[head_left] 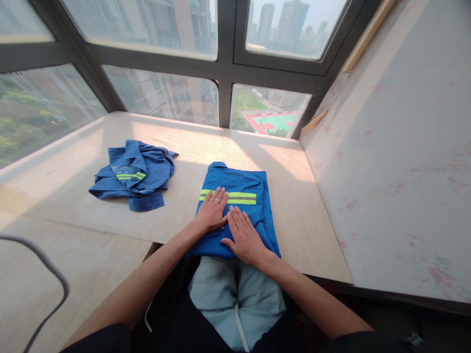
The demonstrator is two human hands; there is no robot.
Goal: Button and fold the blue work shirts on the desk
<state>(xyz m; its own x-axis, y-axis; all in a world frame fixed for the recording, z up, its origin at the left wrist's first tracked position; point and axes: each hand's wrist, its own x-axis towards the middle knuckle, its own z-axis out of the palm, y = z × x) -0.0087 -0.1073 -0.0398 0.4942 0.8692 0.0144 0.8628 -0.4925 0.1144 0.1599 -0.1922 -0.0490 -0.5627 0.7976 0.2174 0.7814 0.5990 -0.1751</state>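
A folded blue work shirt (217,245) with a yellow-green and grey reflective stripe lies at the near edge of the wooden surface. My left hand (212,212) rests flat on it, fingers stretched over the stripe, a ring on one finger. Just to its right, my right hand (243,234) presses flat on the cloth below the stripe, its thumb held away from the fingers. Neither hand grips the cloth. Farther left lies a second, crumpled blue garment (156,169) with a similar stripe, apart from both hands.
The pale wooden surface (184,215) runs up to dark-framed windows (224,83). On the right stands a wall with faded flower-patterned paper (397,171). A grey cable (55,272) curves over the surface at the lower left. My knees are below the near edge.
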